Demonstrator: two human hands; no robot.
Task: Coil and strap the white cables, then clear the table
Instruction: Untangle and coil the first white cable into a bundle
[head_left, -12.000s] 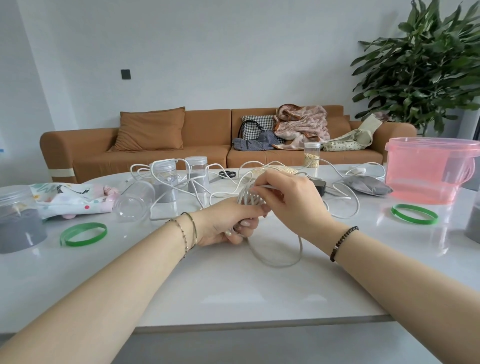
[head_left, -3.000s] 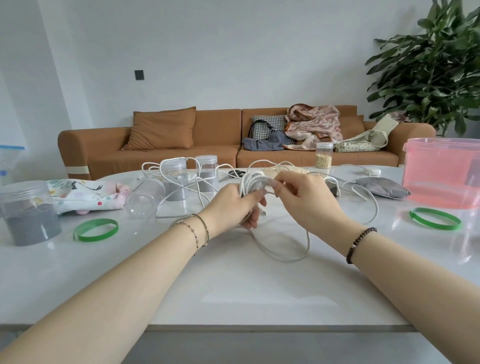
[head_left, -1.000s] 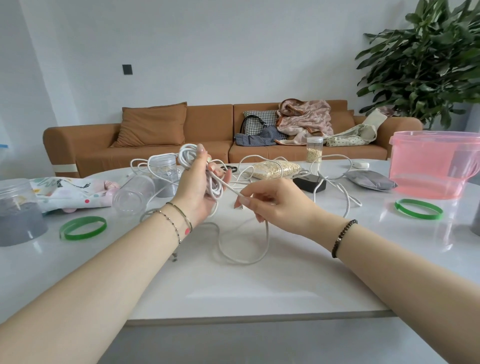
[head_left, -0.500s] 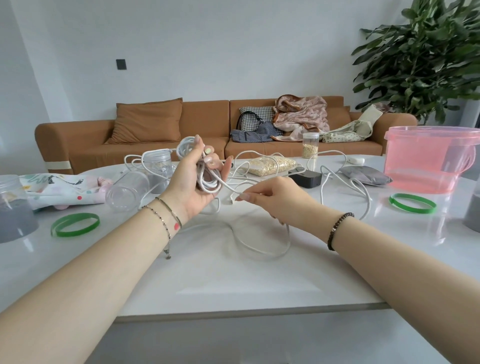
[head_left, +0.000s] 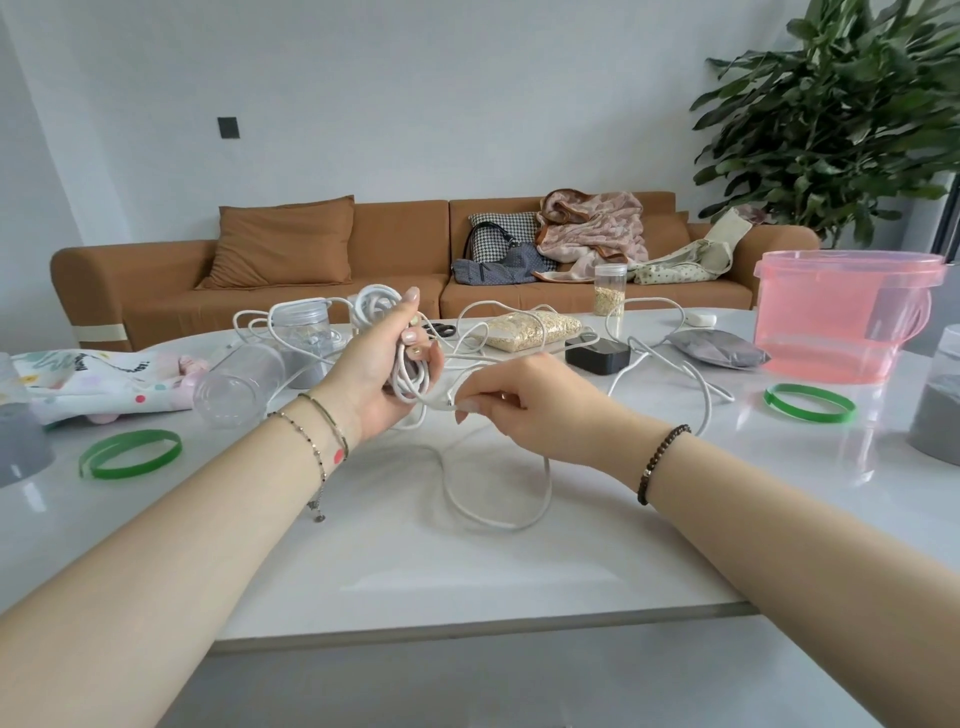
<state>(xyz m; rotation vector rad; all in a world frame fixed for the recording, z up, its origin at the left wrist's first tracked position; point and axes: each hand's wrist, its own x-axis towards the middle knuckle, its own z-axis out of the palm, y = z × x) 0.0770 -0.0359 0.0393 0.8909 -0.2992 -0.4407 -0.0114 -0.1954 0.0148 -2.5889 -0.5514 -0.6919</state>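
**Coil half wound, table not yet touched**

While the left hand (head_left: 387, 371) holds a bundle of white cable (head_left: 410, 364) upright at the centre of the frame, its grip clenched around the gathered loops, the right hand (head_left: 511, 410) pinches the free run of that same cable just beside it, thumb and fingertips closed on the strand. From there a long slack loop (head_left: 498, 499) droops onto the table (head_left: 467, 571) below both hands, so the winding looks to be only partly done. No strap is on the bundle yet.

Behind the hands, more white cable (head_left: 660, 364) sprawls loose among the jars (head_left: 304, 332) and a black box (head_left: 597, 354), apparently uncoiled. Two green bands lie flat, one at lower left (head_left: 130, 453), one at right (head_left: 809, 402). The pink tub (head_left: 841, 312) sits at the right edge. Clearing, as far as one can judge, has not begun.
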